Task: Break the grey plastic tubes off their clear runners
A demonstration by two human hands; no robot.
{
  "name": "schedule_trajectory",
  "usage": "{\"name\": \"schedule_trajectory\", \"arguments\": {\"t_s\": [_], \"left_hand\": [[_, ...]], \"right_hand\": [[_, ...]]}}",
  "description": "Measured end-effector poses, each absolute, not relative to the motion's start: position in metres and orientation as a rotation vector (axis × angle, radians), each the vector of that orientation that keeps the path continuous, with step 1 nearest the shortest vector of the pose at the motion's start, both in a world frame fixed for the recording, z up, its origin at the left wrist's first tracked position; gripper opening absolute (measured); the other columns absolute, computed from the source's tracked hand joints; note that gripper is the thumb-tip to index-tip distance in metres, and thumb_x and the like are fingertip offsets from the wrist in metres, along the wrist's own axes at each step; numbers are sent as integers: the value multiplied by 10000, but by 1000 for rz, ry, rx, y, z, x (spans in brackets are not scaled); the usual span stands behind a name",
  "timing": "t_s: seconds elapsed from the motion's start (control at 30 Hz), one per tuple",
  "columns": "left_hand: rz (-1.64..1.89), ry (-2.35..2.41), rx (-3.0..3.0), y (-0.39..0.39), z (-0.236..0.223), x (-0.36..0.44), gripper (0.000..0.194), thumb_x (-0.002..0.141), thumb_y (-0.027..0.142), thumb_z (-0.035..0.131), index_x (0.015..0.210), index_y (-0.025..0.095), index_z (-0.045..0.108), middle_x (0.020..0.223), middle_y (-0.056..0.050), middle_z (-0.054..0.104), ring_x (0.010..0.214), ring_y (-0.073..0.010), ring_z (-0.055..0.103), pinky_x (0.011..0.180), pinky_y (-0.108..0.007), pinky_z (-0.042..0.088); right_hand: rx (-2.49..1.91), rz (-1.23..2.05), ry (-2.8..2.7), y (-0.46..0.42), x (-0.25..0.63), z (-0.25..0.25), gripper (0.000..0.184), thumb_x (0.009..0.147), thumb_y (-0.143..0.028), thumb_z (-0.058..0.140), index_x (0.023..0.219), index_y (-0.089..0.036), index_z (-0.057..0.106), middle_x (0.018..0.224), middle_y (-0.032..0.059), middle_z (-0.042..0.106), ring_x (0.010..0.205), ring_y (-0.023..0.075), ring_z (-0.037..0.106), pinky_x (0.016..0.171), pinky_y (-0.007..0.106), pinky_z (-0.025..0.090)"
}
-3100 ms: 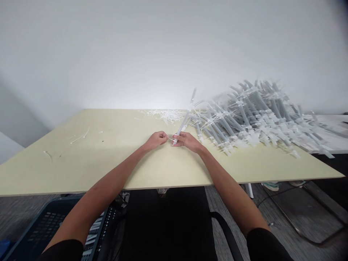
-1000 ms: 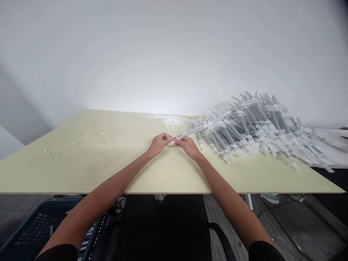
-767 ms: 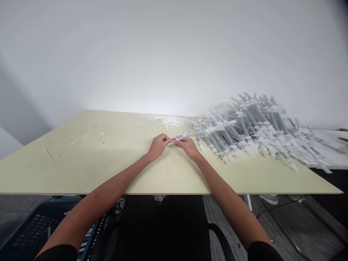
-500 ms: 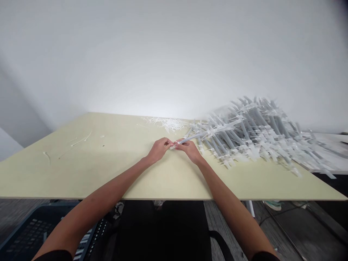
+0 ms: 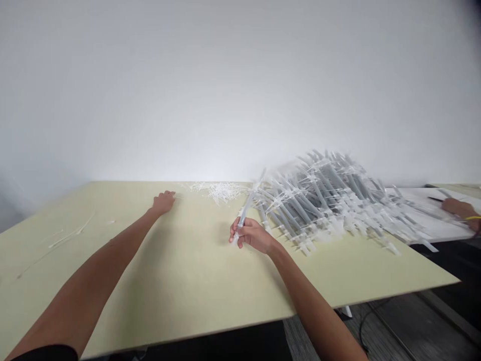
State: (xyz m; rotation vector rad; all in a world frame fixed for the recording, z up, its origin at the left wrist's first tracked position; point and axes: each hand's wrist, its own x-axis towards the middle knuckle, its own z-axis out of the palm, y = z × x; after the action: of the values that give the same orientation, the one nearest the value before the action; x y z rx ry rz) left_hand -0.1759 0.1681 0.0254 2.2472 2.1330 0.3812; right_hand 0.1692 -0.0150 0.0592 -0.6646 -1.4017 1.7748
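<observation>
My right hand is closed around the lower end of a slim grey tube in clear plastic wrapping, held tilted above the table. The tube's upper end points away toward the wall. Farther left, my left hand is down near the table's back edge with its fingers bent together. A faint thin white strand shows by its fingertips; what they hold, if anything, is too small to make out. To the right of that hand lies a loose pile of thin white strips, like cable ties.
A large heap of similar wrapped grey tubes covers the table's right side. A few white strands lie at the left on the pale yellow table. At far right, another person's hand is over a white surface. A wall stands behind.
My hands have come apart. The left moved left and away, toward the white strips; the right stays near the middle with the tube, now tilted more upright. The view shifted, and another person's hand appeared.
</observation>
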Motion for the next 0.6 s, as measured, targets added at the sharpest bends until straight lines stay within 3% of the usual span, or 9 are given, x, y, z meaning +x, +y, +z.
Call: {"name": "schedule_trajectory", "arguments": {"t_s": [0.2,0.27,0.37,0.43,0.6], "left_hand": [[505,2122,2275,166,32,-157,376,854,226,317,1151,112,518,1221,-199,470,1139,-341,395,909,-525,287],[623,2060,2287,150,41,-128,386,875,268,291,1168,136,504,1224,-167,482,1148,-295,402,933,-461,299],[830,1482,1973,104,64,-71,456,869,458,293,1047,147,574,1030,-113,602,932,-216,550,815,-335,409],[713,994,1626,65,84,-34,543,822,579,338,1025,144,592,950,-104,622,830,-190,582,737,-304,441],[596,674,1115,0,120,18,478,783,554,483,1003,144,593,610,-4,520,528,-114,500,565,-258,448]], "right_hand": [[-597,1896,-1394,-17,169,61,151,717,-168,590,829,-156,490,781,35,562,674,166,622,416,198,414],[-563,1927,-1389,-20,167,64,150,722,-172,587,834,-152,489,782,36,553,662,159,620,397,187,399],[-474,1981,-1354,-26,164,69,141,728,-176,576,838,-148,493,774,29,530,656,157,616,371,177,394],[-434,2007,-1304,-30,162,74,132,736,-177,561,848,-149,498,763,23,516,651,151,608,352,167,388],[-378,2031,-1101,-42,157,92,123,734,-177,544,849,-146,515,741,21,495,627,96,550,340,110,361]]}}
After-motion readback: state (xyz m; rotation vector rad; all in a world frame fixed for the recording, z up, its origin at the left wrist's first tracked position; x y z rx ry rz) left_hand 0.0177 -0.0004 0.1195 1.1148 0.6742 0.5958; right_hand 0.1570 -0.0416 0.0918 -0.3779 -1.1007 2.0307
